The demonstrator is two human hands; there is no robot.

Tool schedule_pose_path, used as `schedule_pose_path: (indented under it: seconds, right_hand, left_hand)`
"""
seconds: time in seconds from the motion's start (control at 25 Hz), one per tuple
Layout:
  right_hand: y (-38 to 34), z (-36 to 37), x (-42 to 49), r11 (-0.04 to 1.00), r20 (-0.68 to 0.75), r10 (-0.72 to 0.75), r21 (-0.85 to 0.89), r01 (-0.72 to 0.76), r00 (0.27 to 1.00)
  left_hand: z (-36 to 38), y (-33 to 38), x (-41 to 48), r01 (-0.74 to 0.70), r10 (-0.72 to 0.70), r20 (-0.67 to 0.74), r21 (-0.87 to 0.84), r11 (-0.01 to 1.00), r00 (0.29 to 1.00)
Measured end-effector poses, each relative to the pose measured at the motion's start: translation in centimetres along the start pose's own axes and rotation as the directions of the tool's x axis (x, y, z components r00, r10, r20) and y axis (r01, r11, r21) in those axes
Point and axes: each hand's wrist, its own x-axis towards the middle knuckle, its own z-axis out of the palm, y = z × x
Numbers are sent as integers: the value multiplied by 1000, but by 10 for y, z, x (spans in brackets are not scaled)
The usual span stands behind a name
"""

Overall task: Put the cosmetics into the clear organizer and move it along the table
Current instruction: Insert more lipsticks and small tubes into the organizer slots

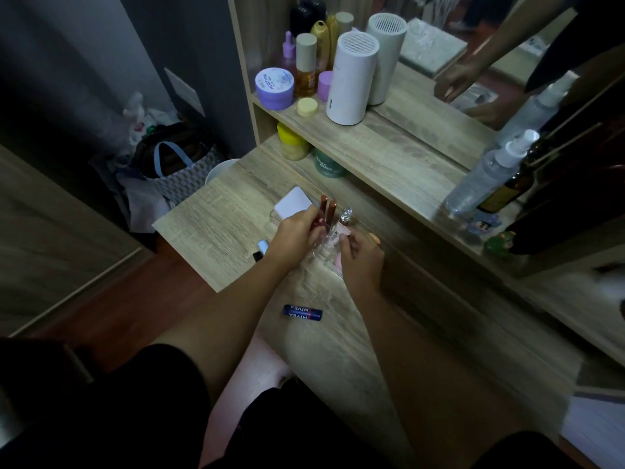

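The clear organizer [325, 247] stands on the wooden dressing table [220, 211], between my two hands. Two red-brown lip tubes [328, 207] and a small clear bottle with a silver cap [346, 214] stand upright in it. My left hand [295, 240] grips the organizer's left side at the lip tubes. My right hand [362, 262] holds its right side, next to a pink item [333, 262] in the front part. A white flat compact [293, 206] lies just behind the left hand. A blue Nivea stick [302, 313] lies on the table nearer to me.
A light blue small tube with a black item [262, 249] lies left of my left hand. The shelf above holds jars, bottles and a white cylinder [351, 77]. Spray bottles [487, 174] stand at the right by the mirror. A bag [176, 167] sits on the floor, left.
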Motion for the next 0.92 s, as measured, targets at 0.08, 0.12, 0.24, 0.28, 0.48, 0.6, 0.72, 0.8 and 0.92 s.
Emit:
schedule_pose_path:
  seconds: [0.08,0.12,0.24,0.28,0.48,0.6,0.72,0.8,0.92]
  right_hand:
    - [-2,1,2,999,-4,32,29,-32,999]
    - [-2,1,2,997,1,51,50,-51,999]
    - [-3,3,3,997,36,68,38,-69,997]
    - [-3,3,4,997,42,71,33,-72,997]
    - [-4,3,5,997,20,72,20,-72,997]
    - [-5,2,6,997,8,67,23,-67,998]
    - [-6,1,6,998,11,62,29,-62,998]
    - [-6,1,6,997,21,79,13,-80,997]
    - [-8,-2,4,992,26,123,-3,-123,992]
  left_hand:
    - [3,1,3,-37,38,-30,34,999,999]
    - [4,0,3,-50,52,-47,48,998,998]
    - [7,-1,3,-87,95,-88,91,992,992]
    - [7,-1,2,-97,107,-94,97,991,990]
    - [4,0,-1,-111,119,-91,88,990,989]
    - [3,0,1,-124,130,-59,95,988,990]
    - [3,-1,3,-120,123,-31,91,989,992]
    - [2,-1,4,-117,120,-28,88,989,992]
    - [0,0,3,-103,105,-16,77,992,994]
